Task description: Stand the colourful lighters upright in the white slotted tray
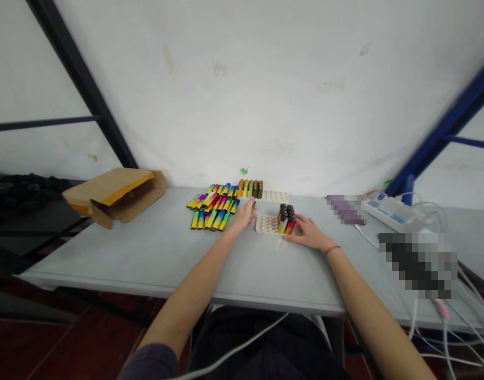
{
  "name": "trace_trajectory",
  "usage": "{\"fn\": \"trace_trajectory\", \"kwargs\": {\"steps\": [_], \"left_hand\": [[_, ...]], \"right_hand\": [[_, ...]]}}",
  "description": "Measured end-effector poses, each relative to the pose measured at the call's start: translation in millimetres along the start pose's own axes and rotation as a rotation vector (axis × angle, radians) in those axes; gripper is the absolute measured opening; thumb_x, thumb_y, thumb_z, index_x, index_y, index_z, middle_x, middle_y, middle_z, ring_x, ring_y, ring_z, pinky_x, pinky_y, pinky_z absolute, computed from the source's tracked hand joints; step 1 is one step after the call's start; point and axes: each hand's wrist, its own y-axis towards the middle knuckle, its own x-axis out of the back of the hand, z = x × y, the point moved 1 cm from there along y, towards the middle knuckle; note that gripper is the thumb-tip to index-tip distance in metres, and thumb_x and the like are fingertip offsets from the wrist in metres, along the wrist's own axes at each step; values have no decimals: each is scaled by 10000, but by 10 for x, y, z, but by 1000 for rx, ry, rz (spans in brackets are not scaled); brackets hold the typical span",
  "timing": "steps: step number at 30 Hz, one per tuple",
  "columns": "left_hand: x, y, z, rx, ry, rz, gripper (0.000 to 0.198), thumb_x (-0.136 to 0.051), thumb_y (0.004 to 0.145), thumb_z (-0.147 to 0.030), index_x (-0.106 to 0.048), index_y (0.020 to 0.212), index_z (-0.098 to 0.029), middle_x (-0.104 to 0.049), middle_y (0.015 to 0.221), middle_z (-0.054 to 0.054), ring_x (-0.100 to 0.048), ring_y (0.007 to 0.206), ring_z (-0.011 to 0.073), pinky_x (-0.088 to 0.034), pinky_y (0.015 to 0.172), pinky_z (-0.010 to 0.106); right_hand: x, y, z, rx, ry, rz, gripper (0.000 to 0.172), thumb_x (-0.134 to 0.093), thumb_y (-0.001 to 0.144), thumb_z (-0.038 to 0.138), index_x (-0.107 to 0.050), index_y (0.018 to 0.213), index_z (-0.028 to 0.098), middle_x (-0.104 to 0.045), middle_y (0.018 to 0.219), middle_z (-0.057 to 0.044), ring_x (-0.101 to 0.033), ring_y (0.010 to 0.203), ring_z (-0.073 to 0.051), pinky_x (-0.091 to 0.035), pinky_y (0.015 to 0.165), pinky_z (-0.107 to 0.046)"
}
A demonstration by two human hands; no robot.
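Note:
My left hand (246, 215) is closed, its fingers curled beside the left end of a white tray (267, 225) with rows of round hollows. Something dark and small shows at its fingertips, too small to name. My right hand (308, 233) grips the right end of this tray, thumb in front and fingers behind. In the tray's right part stand several slim, black-topped lighters (286, 219) in yellow and red. Left of my left hand, many shiny rainbow-coloured lighters (212, 219) lie in rows on the table.
Behind, a second white tray (276, 196) has upright yellow, orange and green pieces (250, 188) at its left. An opened brown cardboard box (115, 192) lies at left. At right are a blurred phone-like item (347, 209), a white power strip (396, 212), cables and a blurred dark object (418, 264).

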Motion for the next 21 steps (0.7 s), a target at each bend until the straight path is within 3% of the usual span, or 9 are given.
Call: {"fn": "trace_trajectory", "kwargs": {"steps": [4, 11, 21], "left_hand": [[-11, -29, -46, -9, -28, -1, 511, -405, 954, -631, -416, 651, -221, -339, 491, -66, -285, 382, 72, -216, 406, 209], [-54, -24, 7, 98, -140, -110, 538, -344, 964, -611, -359, 585, -230, -239, 434, -78, -191, 349, 67, -159, 390, 207], [-112, -63, 18, 64, -262, -234, 413, -303, 974, -391, -355, 600, -223, -283, 430, -70, -205, 349, 74, -162, 388, 199]], "right_hand": [[-11, -3, -21, 5, 7, 2, 820, -645, 836, 719, -538, 1468, 208, -510, 1523, -185, -482, 1396, -376, -324, 1183, -571], [-17, -2, -31, -1, 5, 8, 811, -643, 844, 701, -544, 1459, 182, -512, 1517, -196, -462, 1411, -378, -315, 1188, -575], [-8, -7, 11, -14, 7, -13, 809, -661, 824, 703, -557, 1454, 206, -518, 1522, -183, -477, 1403, -399, -309, 1188, -604]]}}
